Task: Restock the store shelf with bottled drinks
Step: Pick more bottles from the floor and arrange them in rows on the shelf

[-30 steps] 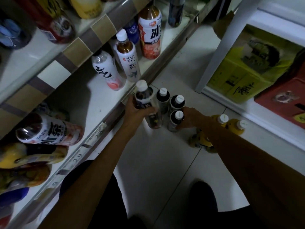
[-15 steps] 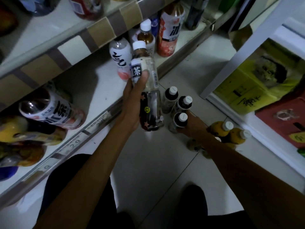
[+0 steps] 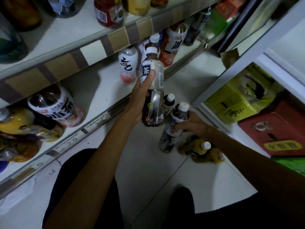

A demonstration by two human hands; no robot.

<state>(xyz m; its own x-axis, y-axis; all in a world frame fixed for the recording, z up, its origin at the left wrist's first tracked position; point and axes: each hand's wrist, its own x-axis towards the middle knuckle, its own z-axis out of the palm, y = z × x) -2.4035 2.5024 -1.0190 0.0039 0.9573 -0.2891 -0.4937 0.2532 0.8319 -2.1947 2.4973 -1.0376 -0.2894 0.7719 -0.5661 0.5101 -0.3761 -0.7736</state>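
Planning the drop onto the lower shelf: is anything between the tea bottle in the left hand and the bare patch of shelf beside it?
Nothing visible does. The tea bottle in the left hand is at the shelf edge, bare board just left of it. A white bottle stands close beyond it.

Lower shelf (image 3: 102,90): is carrying a white peach-label bottle (image 3: 128,66), a red-label bottle (image 3: 171,47) and a large tea bottle (image 3: 57,108).
Upper shelf (image 3: 66,35): is carrying a red bottle (image 3: 109,12).
Floor (image 3: 148,162): is bearing a dark capped bottle (image 3: 169,100) and, nearby, yellow bottles (image 3: 200,149).
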